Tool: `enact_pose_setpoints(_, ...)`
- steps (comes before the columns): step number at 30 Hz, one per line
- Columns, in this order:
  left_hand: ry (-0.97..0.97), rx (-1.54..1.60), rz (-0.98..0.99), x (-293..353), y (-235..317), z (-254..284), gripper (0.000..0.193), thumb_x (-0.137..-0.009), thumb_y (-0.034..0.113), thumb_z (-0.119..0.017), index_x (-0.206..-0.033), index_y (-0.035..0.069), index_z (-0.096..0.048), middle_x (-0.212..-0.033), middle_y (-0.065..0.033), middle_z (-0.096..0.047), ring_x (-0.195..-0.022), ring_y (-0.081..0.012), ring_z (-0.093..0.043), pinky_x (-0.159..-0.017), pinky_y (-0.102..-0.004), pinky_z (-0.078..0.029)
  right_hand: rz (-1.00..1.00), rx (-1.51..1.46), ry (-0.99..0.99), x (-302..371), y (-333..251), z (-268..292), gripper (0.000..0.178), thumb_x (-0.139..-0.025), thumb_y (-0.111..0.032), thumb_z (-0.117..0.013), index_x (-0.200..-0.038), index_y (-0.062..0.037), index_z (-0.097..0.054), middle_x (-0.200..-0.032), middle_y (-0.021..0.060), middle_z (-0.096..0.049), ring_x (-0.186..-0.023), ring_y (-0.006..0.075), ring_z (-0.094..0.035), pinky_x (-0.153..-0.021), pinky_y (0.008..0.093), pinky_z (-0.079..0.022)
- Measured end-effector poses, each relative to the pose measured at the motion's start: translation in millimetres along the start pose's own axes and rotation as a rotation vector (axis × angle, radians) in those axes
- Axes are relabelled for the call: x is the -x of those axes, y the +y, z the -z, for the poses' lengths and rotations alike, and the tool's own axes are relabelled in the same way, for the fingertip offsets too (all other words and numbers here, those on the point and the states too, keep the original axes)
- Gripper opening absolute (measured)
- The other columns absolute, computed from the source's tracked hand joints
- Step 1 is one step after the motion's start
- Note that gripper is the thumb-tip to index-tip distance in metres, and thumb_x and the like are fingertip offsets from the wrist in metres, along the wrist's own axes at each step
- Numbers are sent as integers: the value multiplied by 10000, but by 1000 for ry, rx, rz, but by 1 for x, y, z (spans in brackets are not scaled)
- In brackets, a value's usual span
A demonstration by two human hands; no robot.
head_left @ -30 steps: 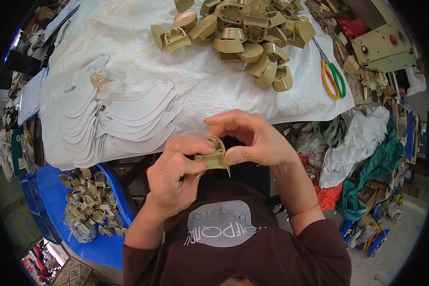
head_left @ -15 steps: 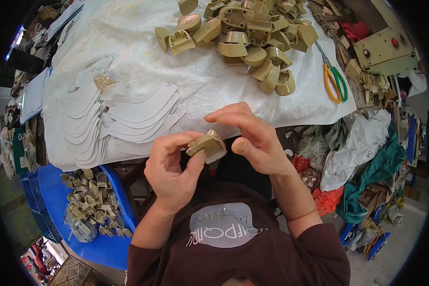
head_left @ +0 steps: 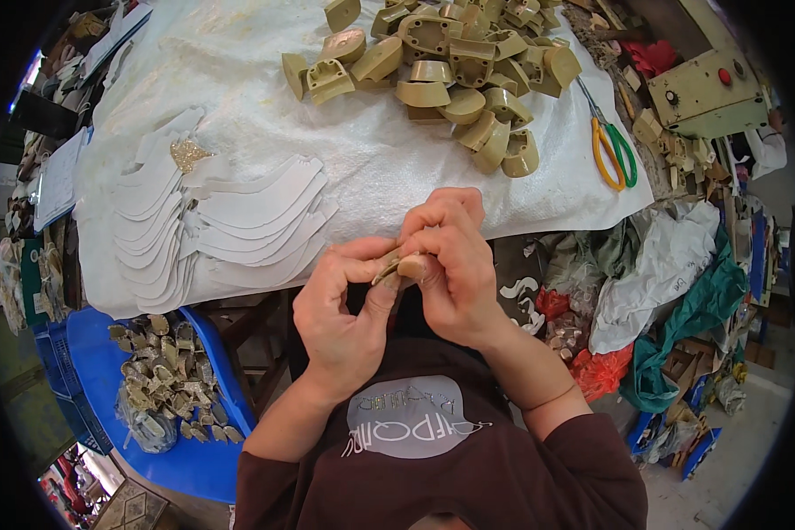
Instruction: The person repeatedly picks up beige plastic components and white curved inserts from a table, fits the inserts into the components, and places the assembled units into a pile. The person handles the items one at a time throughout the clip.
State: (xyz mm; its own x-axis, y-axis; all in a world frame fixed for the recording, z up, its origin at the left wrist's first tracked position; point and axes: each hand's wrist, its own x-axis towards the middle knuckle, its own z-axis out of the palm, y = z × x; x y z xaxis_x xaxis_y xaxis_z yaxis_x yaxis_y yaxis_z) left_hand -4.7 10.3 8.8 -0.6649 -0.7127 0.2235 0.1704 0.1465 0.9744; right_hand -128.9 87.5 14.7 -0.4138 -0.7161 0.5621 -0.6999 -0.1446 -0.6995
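My left hand (head_left: pixel 336 309) holds a small tan shoe heel (head_left: pixel 385 268) between thumb and fingers, just off the table's near edge. My right hand (head_left: pixel 455 278) closes in from the other side, its thumb and bent fingers pressed against the heel. The fingers hide most of it, including its glittery covering. Beyond the hands, white cut pieces (head_left: pixel 261 243) lie overlapped in two fanned stacks, and one piece shows a gold glitter face (head_left: pixel 188 155). A heap of bare tan heels (head_left: pixel 428 94) sits at the table's far side.
Scissors with orange and green handles (head_left: pixel 612 155) lie at the table's right edge. A blue chair (head_left: pixel 177 468) on the left bears several glitter-covered heels (head_left: pixel 163 371). Bags and cloth (head_left: pixel 645 291) are piled at the right, below a control box with a red button (head_left: pixel 707 88).
My right hand, spread and apart before, has come left and closed onto the heel. The left hand has turned the heel, which now shows edge-on. The view has shifted slightly.
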Motion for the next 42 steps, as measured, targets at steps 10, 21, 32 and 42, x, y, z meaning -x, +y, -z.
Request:
enact_pose_setpoints(10,-92,-477,-564,-13,0,18,163,-742,87,-750,-834,65,-616,-1163,-165,-571,-1094,-300,-514,-876,-366,-406,-514,-803,-348,-6,16,27,487,-808,-205,-713,-1224,-17,-540,-1117,84,-605,-1084,168,-526,-946,330,-392)
enact_pose_setpoints(21,-279,209,189,-1,-4,13,905,-860,538,-508,-1465,-7,-114,-1429,-207,-290,-1236,-255,-407,-957,-372,-404,-168,-516,-329,-3,9,30,723,-666,-94,-822,-1293,-39,-467,-1108,155,-642,-1053,233,-583,-934,352,-428)
enact_pose_setpoints(32,-232,357,251,6,-6,3,707,-932,522,-371,-1408,28,-197,-1133,-159,-499,-831,-193,-584,-689,-292,-506,-276,-777,-181,1,13,-8,307,-831,-211,-666,-1077,-40,-602,-1063,94,-546,-905,170,-548,-672,292,-510)
enact_pose_setpoints(42,-97,178,124,10,3,-10,755,-944,553,-326,-1408,-32,-208,-1152,-162,-495,-989,-179,-540,-823,-295,-465,-393,-853,-297,11,4,-13,168,-925,-186,-541,-997,-37,-573,-1125,94,-504,-862,166,-536,-720,272,-450)
